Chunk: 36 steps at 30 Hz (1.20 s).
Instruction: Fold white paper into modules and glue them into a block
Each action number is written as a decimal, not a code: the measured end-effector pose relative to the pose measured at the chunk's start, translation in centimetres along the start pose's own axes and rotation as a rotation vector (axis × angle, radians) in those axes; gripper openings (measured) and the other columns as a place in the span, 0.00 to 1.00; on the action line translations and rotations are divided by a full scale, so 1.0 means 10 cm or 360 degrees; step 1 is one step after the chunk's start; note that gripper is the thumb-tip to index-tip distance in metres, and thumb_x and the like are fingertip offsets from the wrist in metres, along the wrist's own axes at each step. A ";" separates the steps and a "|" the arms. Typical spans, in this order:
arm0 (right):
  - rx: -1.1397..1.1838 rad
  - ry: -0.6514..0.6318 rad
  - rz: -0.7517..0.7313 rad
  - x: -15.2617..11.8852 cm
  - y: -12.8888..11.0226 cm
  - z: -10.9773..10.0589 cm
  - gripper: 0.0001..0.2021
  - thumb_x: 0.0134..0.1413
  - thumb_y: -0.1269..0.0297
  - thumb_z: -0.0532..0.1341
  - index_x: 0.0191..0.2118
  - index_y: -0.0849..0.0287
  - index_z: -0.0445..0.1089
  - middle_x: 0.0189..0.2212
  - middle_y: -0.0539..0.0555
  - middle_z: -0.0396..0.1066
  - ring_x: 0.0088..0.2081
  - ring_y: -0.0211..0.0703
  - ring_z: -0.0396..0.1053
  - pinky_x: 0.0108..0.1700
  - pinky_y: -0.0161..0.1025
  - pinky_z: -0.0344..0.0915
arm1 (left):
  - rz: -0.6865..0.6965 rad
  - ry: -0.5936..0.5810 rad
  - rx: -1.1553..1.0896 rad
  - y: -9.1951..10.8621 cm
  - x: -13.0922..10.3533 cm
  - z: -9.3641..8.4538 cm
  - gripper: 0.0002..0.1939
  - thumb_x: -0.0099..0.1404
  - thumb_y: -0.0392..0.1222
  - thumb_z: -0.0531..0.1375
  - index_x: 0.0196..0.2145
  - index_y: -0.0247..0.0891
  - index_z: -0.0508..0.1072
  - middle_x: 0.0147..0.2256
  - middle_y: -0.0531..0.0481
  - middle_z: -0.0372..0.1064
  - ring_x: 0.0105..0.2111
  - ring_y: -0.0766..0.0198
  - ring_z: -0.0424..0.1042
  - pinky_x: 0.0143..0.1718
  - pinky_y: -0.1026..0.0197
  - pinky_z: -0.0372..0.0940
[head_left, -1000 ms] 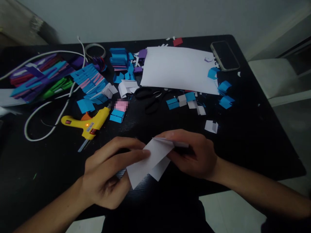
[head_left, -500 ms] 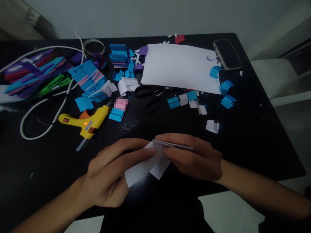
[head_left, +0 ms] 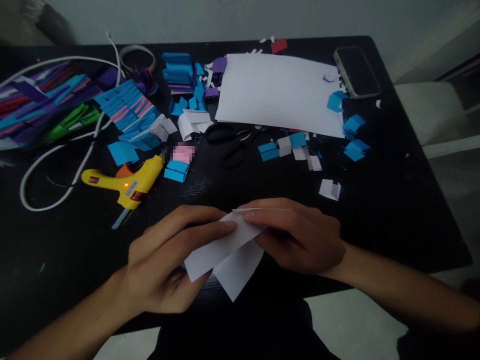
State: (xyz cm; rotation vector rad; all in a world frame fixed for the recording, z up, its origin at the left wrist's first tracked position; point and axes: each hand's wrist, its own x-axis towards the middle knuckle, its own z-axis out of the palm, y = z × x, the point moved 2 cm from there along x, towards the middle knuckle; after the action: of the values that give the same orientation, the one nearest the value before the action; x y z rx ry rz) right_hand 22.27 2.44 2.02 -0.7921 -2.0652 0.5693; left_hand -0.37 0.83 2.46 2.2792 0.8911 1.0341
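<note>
Near the table's front edge, a folded white paper (head_left: 240, 265) is held between both hands. My left hand (head_left: 168, 257) pinches its left part, with the index finger on top and a strip sticking out below. My right hand (head_left: 296, 232) grips the upper right part, fingertips close to the top edge. One flap of the paper hangs down between the hands, its corner pointing toward me. The undersides of the paper and some fingertips are hidden.
A yellow glue gun (head_left: 129, 185) with its light on lies left, by a white cable (head_left: 88, 160). Black scissors (head_left: 234, 145), white sheets (head_left: 277, 95), folded blue papers (head_left: 129, 112), a phone (head_left: 357, 72) and a tape roll (head_left: 138, 48) lie farther back.
The right hand's fingers have shifted over the top edge of the paper. The lower flap has opened out further, hanging lower and more to the left. The view has shifted slightly.
</note>
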 end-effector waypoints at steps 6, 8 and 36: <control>-0.0030 -0.0031 0.0037 0.00 0.00 0.00 0.15 0.63 0.77 0.63 0.52 0.54 0.72 0.47 0.53 0.82 0.47 0.40 0.81 0.46 0.35 0.82 | -0.0083 0.0002 0.0007 -0.01 -0.01 0.00 0.18 0.63 0.29 0.63 0.52 0.31 0.76 0.49 0.41 0.75 0.46 0.60 0.77 0.42 0.61 0.74; -0.0024 -0.0026 0.0057 -0.01 0.00 0.01 0.15 0.63 0.77 0.63 0.52 0.54 0.73 0.46 0.53 0.82 0.47 0.39 0.81 0.46 0.35 0.82 | -0.0109 0.0017 0.0016 -0.01 0.00 0.00 0.17 0.64 0.29 0.63 0.51 0.32 0.75 0.48 0.42 0.75 0.45 0.61 0.77 0.42 0.62 0.74; 0.0578 0.0022 0.0813 0.03 0.09 0.07 0.06 0.59 0.66 0.69 0.42 0.58 0.76 0.34 0.49 0.80 0.27 0.33 0.76 0.25 0.28 0.69 | -0.0410 0.0029 -0.0178 -0.08 0.05 -0.01 0.13 0.71 0.37 0.58 0.52 0.40 0.73 0.42 0.45 0.76 0.41 0.57 0.76 0.39 0.56 0.73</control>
State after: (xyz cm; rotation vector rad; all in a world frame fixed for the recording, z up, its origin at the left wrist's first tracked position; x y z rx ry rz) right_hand 21.91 3.22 1.19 -1.0974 -1.6687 1.1753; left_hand -0.47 1.76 2.22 2.0036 1.0736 0.9653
